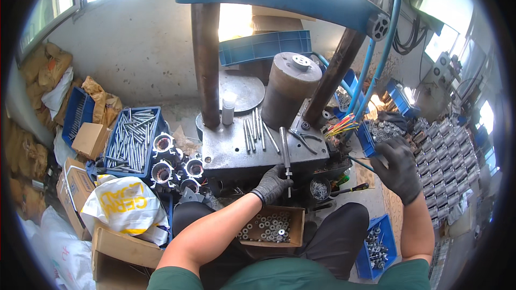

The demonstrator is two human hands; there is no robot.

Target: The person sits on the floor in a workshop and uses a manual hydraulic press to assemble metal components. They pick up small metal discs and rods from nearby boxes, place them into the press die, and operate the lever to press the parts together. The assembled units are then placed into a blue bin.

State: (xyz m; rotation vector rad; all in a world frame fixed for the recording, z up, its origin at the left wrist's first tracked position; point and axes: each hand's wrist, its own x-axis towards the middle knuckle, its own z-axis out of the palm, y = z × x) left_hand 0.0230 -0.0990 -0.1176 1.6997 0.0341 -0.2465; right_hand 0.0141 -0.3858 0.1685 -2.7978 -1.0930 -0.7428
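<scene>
My left hand (pixel 273 183), in a dark grey glove, grips a metal shaft (pixel 285 150) at the front edge of the press table (pixel 242 162). The shaft is thick at its far part and thinner at the near end, with a small collar by my fingers. Out to the right, my gloved right hand (pixel 398 169) hangs in the air with fingers apart and nothing seen in it. Several thin metal shafts (pixel 251 134) and a pair of pliers (pixel 303 140) lie on the table. Below my left hand, a cardboard box (pixel 297 227) of small round metal parts sits between my legs.
A heavy metal cylinder (pixel 290 88) stands between the press columns (pixel 210 64). At left are a blue crate (pixel 157 123) of shafts and several motor housings (pixel 162 172). Stacked metal cylinders (pixel 449 166) and a blue bin (pixel 391 231) of small parts are at right.
</scene>
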